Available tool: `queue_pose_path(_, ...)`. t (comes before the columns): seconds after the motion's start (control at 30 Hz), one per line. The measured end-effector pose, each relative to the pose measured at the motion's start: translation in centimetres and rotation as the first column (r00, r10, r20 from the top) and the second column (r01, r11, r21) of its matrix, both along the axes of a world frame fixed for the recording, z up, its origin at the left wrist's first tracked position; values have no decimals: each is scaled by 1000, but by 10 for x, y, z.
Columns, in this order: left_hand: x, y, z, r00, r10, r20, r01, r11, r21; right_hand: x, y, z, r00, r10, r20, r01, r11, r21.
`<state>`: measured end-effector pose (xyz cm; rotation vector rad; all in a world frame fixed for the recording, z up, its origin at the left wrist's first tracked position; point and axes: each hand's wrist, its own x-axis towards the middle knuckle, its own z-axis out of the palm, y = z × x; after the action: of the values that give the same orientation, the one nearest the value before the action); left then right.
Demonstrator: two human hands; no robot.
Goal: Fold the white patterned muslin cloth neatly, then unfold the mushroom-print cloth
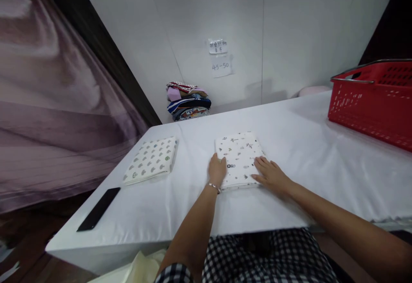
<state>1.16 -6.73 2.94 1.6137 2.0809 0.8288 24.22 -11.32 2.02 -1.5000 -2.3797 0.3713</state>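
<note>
In front of me on the table lies a folded white cloth (240, 158) printed with small palm trees and other motifs. My left hand (217, 169), wearing a bracelet, is at its left edge, with the thumb on top and the other fingers curled along the side. Flat on the right edge rests my right hand (270, 174), its fingers spread and holding nothing. To the left, apart from both hands, is a second folded cloth (151, 159), white with rows of grey mushroom-like prints and a few coloured ones.
A black flat object (99, 209), perhaps a phone, lies near the left edge of the white-covered table (193, 206). A red plastic basket (370, 105) with a metal handle stands at right. Folded fabrics (189, 101) are stacked by the wall, under paper signs (221, 65). Pinkish curtain (64, 103) hangs left.
</note>
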Motion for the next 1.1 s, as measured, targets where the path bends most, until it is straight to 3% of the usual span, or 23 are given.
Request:
queue_pose_path(0.13,-3,0,-4,999,21,50,-21,1000,-2,4,28,9,984,-46,-169,51,998,22)
queue_pose_path(0.23,-6,0,-5,995,27,95,-27,1000,8,8,71,17,931,-236,-277,251,968,20)
queue_pose_path(0.33,-10,1,-9,989,28,148,-32,999,23,9,114,22,882,-403,-243,403,914,-52)
queue_pose_path(0.5,-17,2,-20,967,12,256,-30,998,64,2,158,21,841,-523,-138,511,852,-114)
queue_pose_path(0.67,-19,1,-21,953,2,304,-27,996,79,-3,173,13,838,-536,-100,526,843,-117)
queue_pose_path(0.9,-18,-1,-14,952,18,306,-34,998,49,14,172,9,816,-561,-140,553,828,-95)
queue_pose_path(1.1,-17,-2,-11,951,15,309,-31,998,47,10,180,9,840,-526,-134,514,850,-114)
